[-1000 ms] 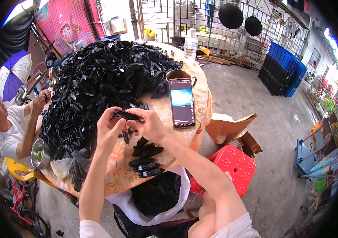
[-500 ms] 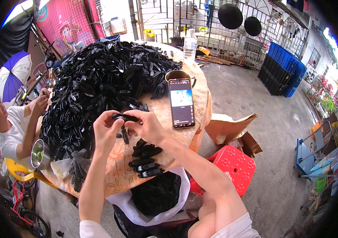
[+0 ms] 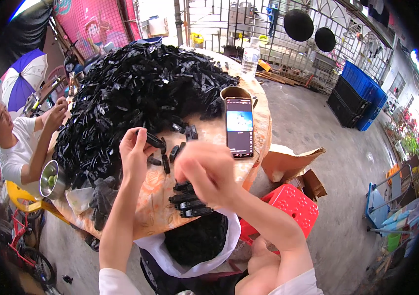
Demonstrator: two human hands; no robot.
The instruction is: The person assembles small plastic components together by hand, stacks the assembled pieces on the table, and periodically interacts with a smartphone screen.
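My left hand (image 3: 133, 149) is closed on a long, narrow black plastic part (image 3: 155, 141), held above the near side of the round table. Motion blurs my right hand (image 3: 204, 169), which hovers over the table edge; its fingers cannot be made out. Below it lies a small row of similar black parts (image 3: 189, 206), partly hidden by the hand. A few loose black pieces (image 3: 165, 163) rest on the cloth between my hands. Beyond them rises a large heap of black plastic parts (image 3: 135, 83). A white-lined bag (image 3: 234, 236) holding black parts stands open under the table edge.
A phone (image 3: 239, 140) leans on a metal mug (image 3: 234, 92) at right, near a clear bottle (image 3: 251, 56). A red stool (image 3: 295, 209) and torn cardboard (image 3: 293, 164) stand right of the table. At left, a co-worker (image 3: 20, 142) sits by a metal bowl (image 3: 51, 179).
My right hand has come away from the part and moved right and toward me. My left hand keeps the part, now tilted. The whole view has shifted slightly.
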